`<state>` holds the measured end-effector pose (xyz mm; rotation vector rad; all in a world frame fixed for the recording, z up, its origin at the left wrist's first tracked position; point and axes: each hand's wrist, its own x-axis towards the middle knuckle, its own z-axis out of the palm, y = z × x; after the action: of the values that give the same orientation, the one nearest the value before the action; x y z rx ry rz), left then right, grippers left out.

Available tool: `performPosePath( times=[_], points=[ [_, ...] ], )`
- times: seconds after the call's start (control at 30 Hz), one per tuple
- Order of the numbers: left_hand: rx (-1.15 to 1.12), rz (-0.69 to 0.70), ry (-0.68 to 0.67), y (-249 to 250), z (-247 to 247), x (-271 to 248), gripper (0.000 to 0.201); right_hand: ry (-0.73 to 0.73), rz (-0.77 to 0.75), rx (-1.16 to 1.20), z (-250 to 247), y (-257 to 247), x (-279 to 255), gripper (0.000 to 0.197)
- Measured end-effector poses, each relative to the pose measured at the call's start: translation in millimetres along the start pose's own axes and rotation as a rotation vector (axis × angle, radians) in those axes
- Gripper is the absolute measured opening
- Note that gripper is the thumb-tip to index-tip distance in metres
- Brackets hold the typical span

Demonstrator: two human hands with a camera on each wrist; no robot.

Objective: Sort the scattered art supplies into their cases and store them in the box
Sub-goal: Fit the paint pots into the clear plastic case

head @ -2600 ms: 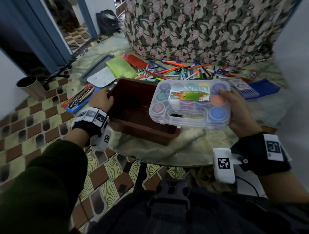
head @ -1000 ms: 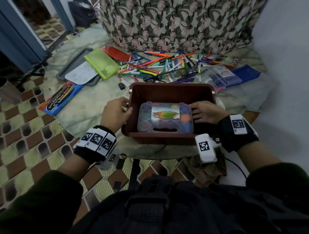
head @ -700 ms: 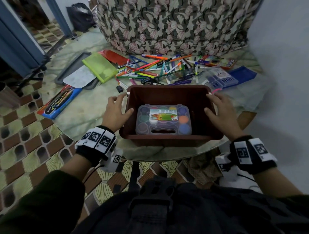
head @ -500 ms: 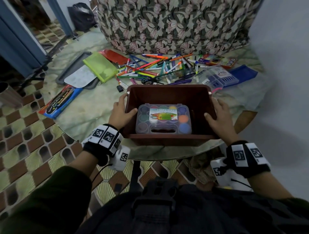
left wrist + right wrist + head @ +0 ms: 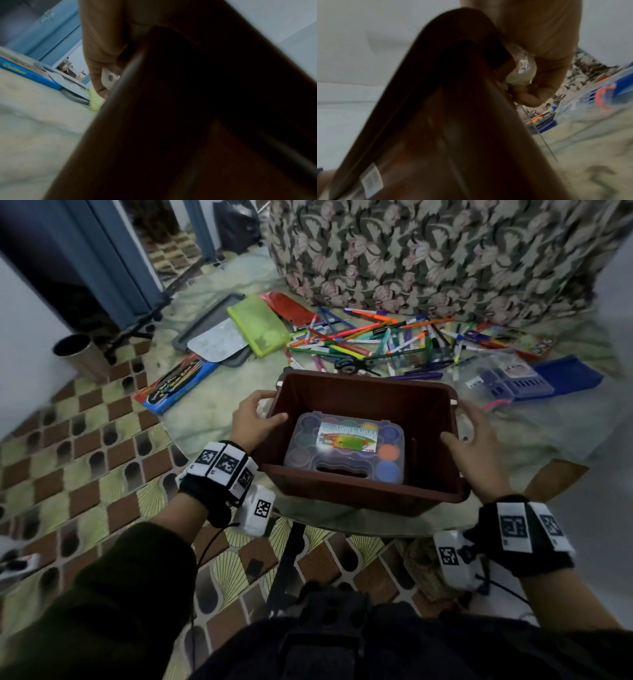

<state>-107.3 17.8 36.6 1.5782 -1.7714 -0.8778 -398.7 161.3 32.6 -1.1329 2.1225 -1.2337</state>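
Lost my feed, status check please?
Left hand and right hand grip box sides. Paint case inside. Pens loose behind.

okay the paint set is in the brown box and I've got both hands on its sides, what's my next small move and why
Probably let go of the brown box with your right hand and reach for the scattered markers behind it. The paint set already lies flat inside, the markers are still loose, and your left hand can steady the box.
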Motion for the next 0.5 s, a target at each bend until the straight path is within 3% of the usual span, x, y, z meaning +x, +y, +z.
performPosePath(
  times=[0.5],
  points=[
    [0.215, 0.061, 0.007, -78.3, -122.7, 83.4, 0.051, -0.157, -0.019, 0.073, 139.4, -78.5, 29.4, 0.068]
  ],
)
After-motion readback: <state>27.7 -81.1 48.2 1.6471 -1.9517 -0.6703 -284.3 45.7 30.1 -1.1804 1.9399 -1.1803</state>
